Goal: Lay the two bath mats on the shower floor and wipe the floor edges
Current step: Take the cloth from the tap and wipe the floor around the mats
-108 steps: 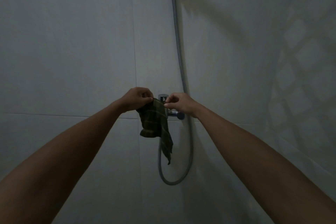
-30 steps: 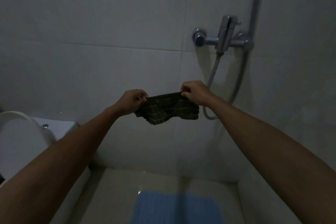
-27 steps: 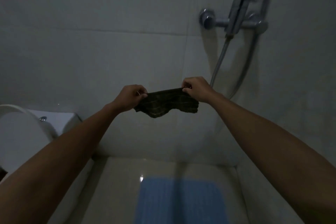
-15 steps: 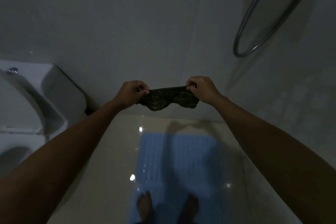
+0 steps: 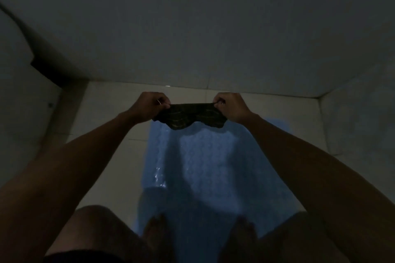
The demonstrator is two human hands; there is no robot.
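Cloth point(image 5: 190, 117) pinched taut, both hands, mat point(image 5: 205, 156) dim

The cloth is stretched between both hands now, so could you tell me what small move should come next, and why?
Probably lower the cloth to the floor by the wall: both hands pinch it taut in the air, and the blue mat is already laid.

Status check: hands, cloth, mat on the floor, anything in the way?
Left hand and right hand pinch dark cloth stretched between them, above floor. Blue mat laid flat; bare feet on its near end. Floor edges unobstructed.
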